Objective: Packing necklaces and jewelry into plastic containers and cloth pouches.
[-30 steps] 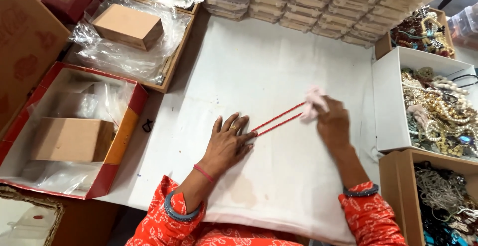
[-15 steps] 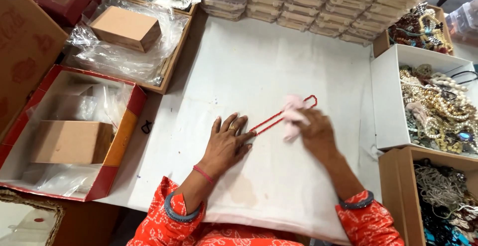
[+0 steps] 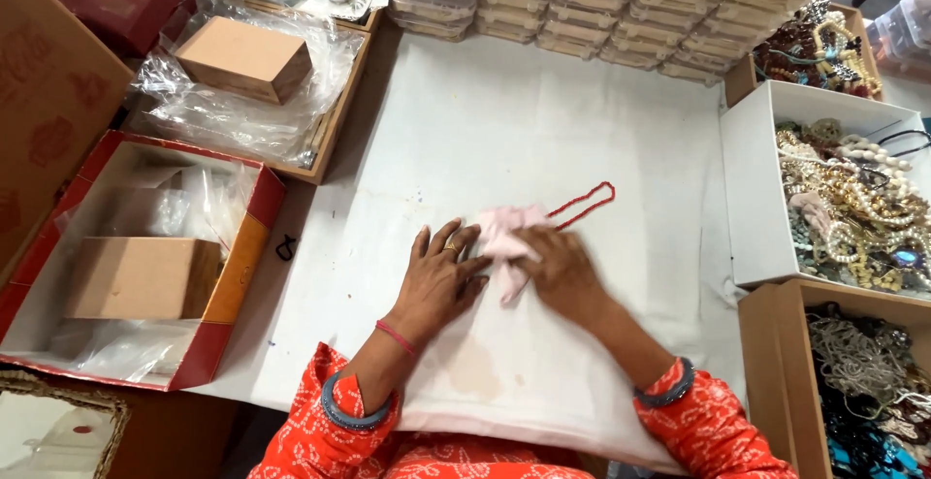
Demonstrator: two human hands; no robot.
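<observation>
Both hands are lying on the white cloth (image 3: 543,120) near its middle. The left hand (image 3: 441,280) is pressing down flat, fingers spread, its fingertips touching a small pink cloth (image 3: 509,237). The right hand (image 3: 562,271) is lying over that pink cloth, fingers close together. A red bead string (image 3: 584,204) is running out from under the pink cloth, looping toward the white box of jewellery (image 3: 752,178).

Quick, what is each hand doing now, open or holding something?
Left hand: open, flat on the white cloth, fingertips at the pink cloth.
Right hand: on the pink cloth; grip cannot be told.
</observation>
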